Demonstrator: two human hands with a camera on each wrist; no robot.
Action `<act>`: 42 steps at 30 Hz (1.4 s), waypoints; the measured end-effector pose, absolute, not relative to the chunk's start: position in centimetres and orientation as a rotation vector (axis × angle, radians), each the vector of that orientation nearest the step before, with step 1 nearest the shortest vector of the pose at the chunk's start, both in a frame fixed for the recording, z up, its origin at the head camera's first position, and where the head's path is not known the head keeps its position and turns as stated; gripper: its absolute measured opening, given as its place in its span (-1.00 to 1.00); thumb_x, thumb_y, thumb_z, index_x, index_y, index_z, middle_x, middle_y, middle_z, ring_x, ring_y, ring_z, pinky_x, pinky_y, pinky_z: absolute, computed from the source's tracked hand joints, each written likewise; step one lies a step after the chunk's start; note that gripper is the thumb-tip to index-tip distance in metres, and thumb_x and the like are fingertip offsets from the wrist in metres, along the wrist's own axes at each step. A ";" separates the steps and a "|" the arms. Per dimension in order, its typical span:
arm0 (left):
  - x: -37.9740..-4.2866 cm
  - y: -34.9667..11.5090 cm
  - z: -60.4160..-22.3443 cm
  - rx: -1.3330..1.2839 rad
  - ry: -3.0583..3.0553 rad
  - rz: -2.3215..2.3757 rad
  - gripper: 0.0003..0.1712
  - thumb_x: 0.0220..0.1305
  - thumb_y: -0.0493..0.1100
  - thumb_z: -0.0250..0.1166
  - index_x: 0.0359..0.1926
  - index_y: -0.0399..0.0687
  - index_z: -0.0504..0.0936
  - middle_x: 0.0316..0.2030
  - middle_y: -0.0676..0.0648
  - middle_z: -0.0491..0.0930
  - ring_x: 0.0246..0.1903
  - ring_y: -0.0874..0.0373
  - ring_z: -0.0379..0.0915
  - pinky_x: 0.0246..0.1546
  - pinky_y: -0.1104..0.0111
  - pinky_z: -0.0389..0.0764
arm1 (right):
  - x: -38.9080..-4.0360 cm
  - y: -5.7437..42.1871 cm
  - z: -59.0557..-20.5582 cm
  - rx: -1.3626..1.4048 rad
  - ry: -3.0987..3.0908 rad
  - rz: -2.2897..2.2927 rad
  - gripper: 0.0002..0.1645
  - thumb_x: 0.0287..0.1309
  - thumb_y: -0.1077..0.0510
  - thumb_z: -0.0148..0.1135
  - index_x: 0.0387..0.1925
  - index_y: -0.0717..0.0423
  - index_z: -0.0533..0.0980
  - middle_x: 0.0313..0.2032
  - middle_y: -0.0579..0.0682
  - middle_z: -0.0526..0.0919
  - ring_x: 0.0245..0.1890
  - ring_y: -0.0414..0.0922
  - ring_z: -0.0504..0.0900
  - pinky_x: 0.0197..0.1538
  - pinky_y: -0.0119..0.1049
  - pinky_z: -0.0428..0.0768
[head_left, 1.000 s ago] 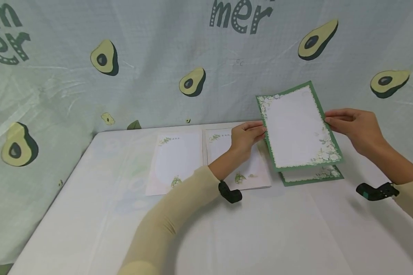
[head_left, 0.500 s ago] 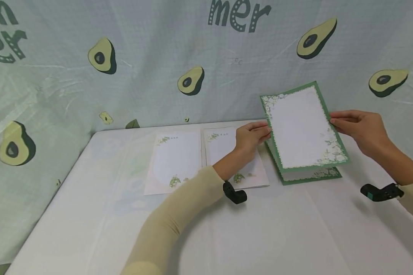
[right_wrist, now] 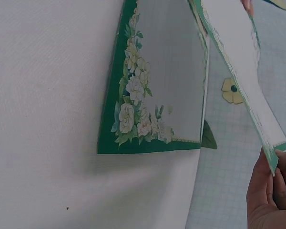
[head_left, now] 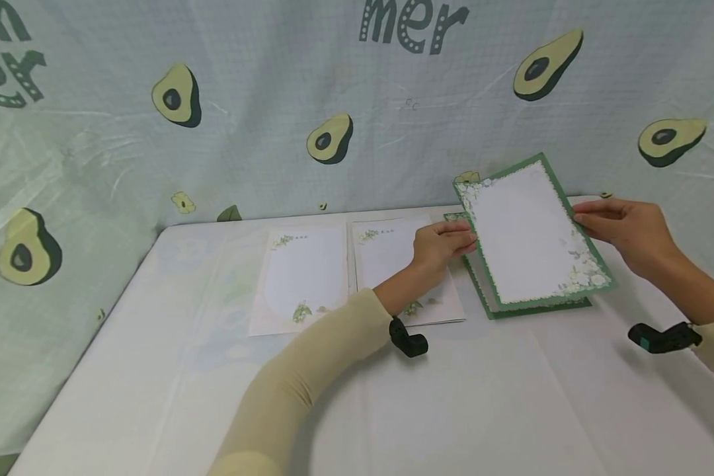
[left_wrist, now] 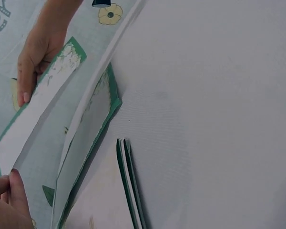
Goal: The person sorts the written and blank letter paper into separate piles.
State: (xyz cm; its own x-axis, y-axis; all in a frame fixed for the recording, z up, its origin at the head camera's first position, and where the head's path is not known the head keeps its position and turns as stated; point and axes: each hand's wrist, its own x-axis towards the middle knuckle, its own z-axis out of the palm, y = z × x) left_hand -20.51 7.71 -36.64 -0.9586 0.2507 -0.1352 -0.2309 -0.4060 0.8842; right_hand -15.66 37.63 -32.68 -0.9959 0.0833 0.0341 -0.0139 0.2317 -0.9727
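Observation:
Both hands hold up a green-bordered paper sheet (head_left: 529, 231), white inside with pale flowers at its corners. My left hand (head_left: 439, 250) pinches its left edge, and my right hand (head_left: 633, 231) pinches the right edge. The sheet is tilted and bows between the hands in the right wrist view. Beneath it, a second green-bordered sheet (right_wrist: 157, 90) with white flowers lies on the table, mostly covered in the head view. In the left wrist view a gap shows between the raised sheet (left_wrist: 31, 124) and the lower one (left_wrist: 88, 138).
Left of the green sheets lie two pale floral papers: one on the left (head_left: 306, 277), one in the middle (head_left: 383, 248) partly under my left arm. Green-edged layers (left_wrist: 127, 176) show nearby. Behind the white table (head_left: 452, 403) hangs an avocado-print cloth (head_left: 244, 158).
The held sheet has shifted right and, since half a second ago, come down, its front edge closing over the lower sheet. The lower sheet's back left corner is now visible. Both hands still pinch it.

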 end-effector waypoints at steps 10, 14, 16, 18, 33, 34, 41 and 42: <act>-20.4 8.0 -36.8 0.038 1.550 2.369 -0.77 0.21 -0.58 0.33 -0.09 -0.48 0.71 -0.15 -0.41 0.71 -0.10 -0.19 0.72 -0.19 0.29 0.80 | -15.5 37.9 -33.6 -0.114 -2.527 1.791 -0.84 0.37 0.13 0.31 -0.12 -0.14 0.75 -0.21 -0.40 0.69 -0.18 -0.46 0.68 -0.12 -0.57 0.70; -20.3 8.0 -36.7 0.032 1.555 2.360 -0.76 0.22 -0.59 0.32 -0.08 -0.49 0.70 -0.15 -0.41 0.71 -0.08 -0.21 0.70 -0.18 0.27 0.80 | -15.4 38.0 -33.8 -0.125 -2.534 1.786 -0.84 0.37 0.14 0.31 -0.13 -0.15 0.75 -0.21 -0.42 0.69 -0.19 -0.47 0.68 -0.13 -0.58 0.69; -20.4 8.0 -36.7 0.032 1.557 2.357 -0.76 0.22 -0.59 0.31 -0.08 -0.50 0.70 -0.14 -0.41 0.71 -0.06 -0.22 0.70 -0.18 0.27 0.80 | -15.3 38.0 -33.8 -0.131 -2.543 1.775 -0.83 0.37 0.13 0.31 -0.13 -0.18 0.75 -0.21 -0.44 0.68 -0.19 -0.48 0.68 -0.14 -0.59 0.69; -20.4 8.0 -36.7 0.033 1.557 2.358 -0.76 0.22 -0.60 0.31 -0.08 -0.51 0.69 -0.14 -0.42 0.70 -0.06 -0.23 0.69 -0.18 0.27 0.80 | -15.4 38.0 -33.8 -0.133 -2.553 1.758 -0.83 0.37 0.13 0.32 -0.13 -0.19 0.75 -0.21 -0.46 0.67 -0.19 -0.49 0.68 -0.14 -0.59 0.69; -20.9 7.7 -37.0 0.011 1.593 2.330 -0.77 0.21 -0.58 0.33 -0.10 -0.49 0.71 -0.27 -0.25 0.73 -0.10 -0.21 0.71 -0.19 0.28 0.80 | -15.7 37.8 -34.4 -0.114 -2.638 1.654 -0.83 0.40 0.10 0.28 -0.06 -0.14 0.72 -0.23 -0.52 0.65 -0.19 -0.51 0.66 -0.13 -0.59 0.69; -20.9 7.6 -36.9 0.008 1.594 2.328 -0.77 0.21 -0.58 0.33 -0.10 -0.49 0.71 -0.28 -0.24 0.73 -0.09 -0.21 0.71 -0.18 0.28 0.80 | -15.7 37.8 -34.4 -0.111 -2.646 1.638 -0.83 0.41 0.09 0.28 -0.05 -0.13 0.71 -0.23 -0.52 0.64 -0.20 -0.51 0.66 -0.13 -0.58 0.69; -21.2 7.2 -37.1 -0.013 1.619 2.296 -0.77 0.21 -0.60 0.32 -0.09 -0.51 0.70 -0.32 -0.20 0.71 -0.13 -0.14 0.74 -0.19 0.28 0.80 | -16.1 37.9 -34.7 -0.046 -2.703 1.619 -0.72 0.42 0.05 0.27 0.04 0.09 0.67 -0.21 -0.46 0.67 -0.18 -0.49 0.68 -0.10 -0.55 0.71; -21.3 7.2 -37.1 -0.013 1.621 2.293 -0.77 0.21 -0.60 0.32 -0.10 -0.52 0.70 -0.31 -0.21 0.72 -0.14 -0.14 0.74 -0.20 0.28 0.80 | -16.2 37.8 -34.7 -0.034 -2.713 1.620 -0.68 0.42 0.05 0.26 0.05 0.16 0.65 -0.21 -0.45 0.68 -0.18 -0.48 0.68 -0.10 -0.54 0.71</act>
